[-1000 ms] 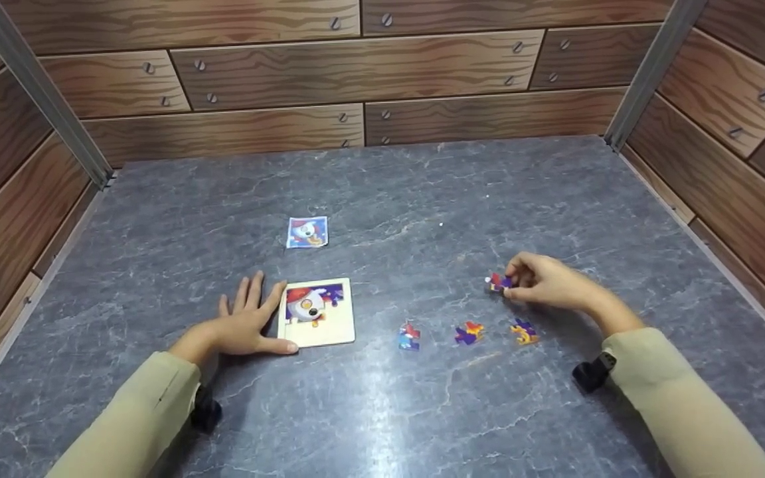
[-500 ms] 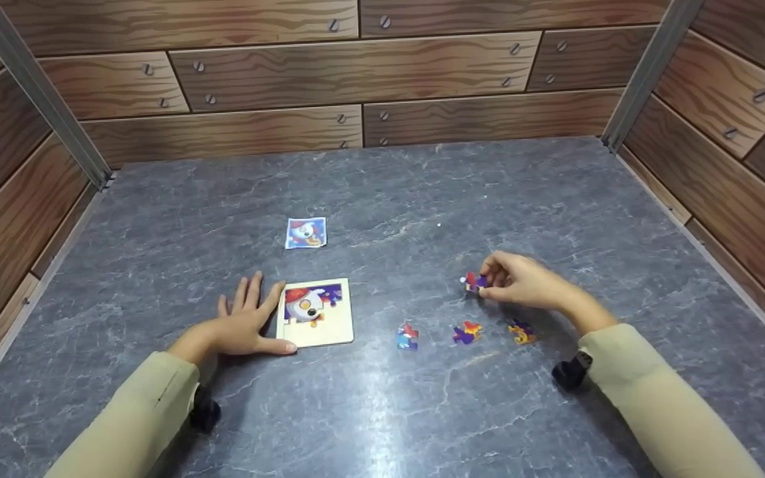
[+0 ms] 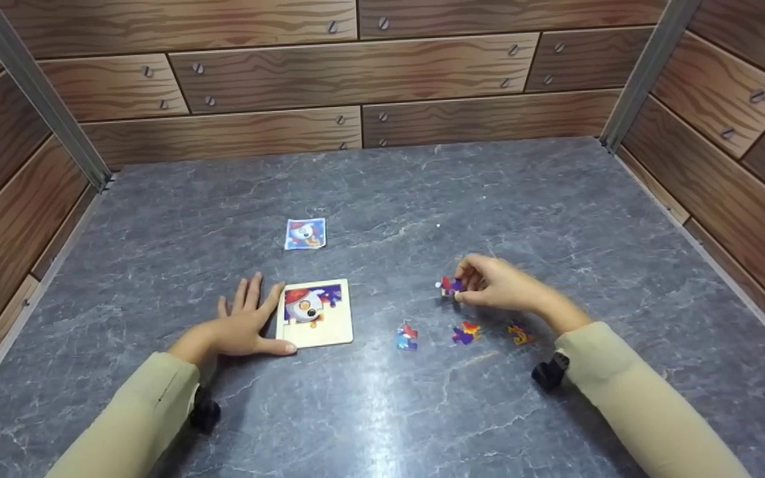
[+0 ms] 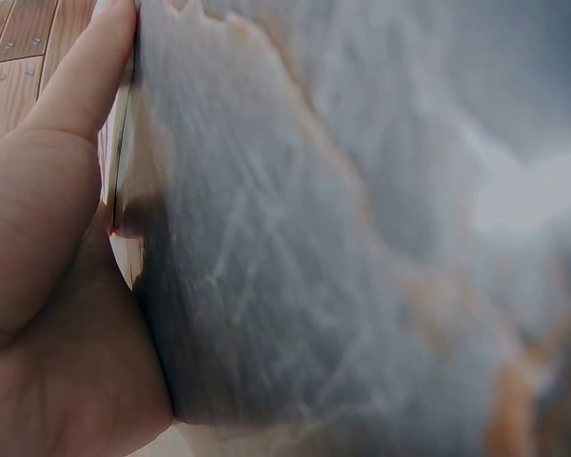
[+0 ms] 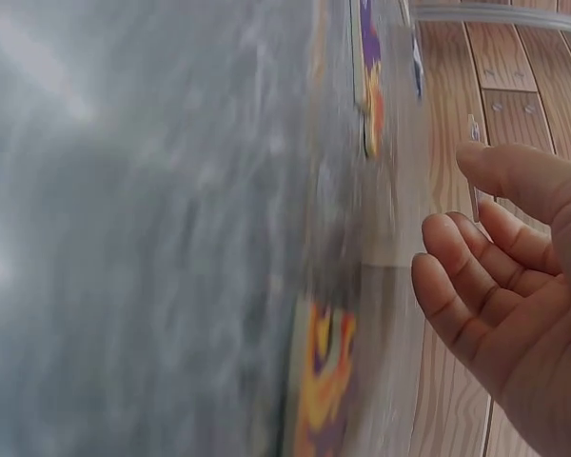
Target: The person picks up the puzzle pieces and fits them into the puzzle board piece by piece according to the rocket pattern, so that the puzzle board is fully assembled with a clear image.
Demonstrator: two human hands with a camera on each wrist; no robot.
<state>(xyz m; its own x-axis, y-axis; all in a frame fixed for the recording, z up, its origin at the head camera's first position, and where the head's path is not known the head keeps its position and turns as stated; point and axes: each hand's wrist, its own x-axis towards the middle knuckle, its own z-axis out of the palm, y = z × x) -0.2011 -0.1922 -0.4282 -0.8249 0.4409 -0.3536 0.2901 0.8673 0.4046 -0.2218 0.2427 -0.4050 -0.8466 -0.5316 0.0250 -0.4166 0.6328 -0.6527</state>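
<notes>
My left hand point(image 3: 243, 328) lies spread at the left side of a square puzzle board point(image 3: 319, 335), its thumb and forefinger touching the edge. A white dog-like face with a red cap fills the board's upper part, and the pale base shows below. Between thumb and fingers, my right hand point(image 3: 499, 284) pinches a red and purple jigsaw piece point(image 3: 449, 287) right of the board; edge-on, this piece point(image 5: 475, 171) looks thin in the right wrist view. Three loose pieces lie nearer: a blue and red piece point(image 3: 407, 337), a purple and orange piece point(image 3: 466, 332) and a yellow and purple piece point(image 3: 520, 333).
Behind the board lies a small picture card point(image 3: 305, 234) with the same face. The grey marbled table point(image 3: 382, 186) is bounded by wood-patterned walls point(image 3: 276, 73) at the back and both sides.
My right hand has moved left with the pinched jigsaw piece, closer to the board. My left hand has stayed at the board's edge.
</notes>
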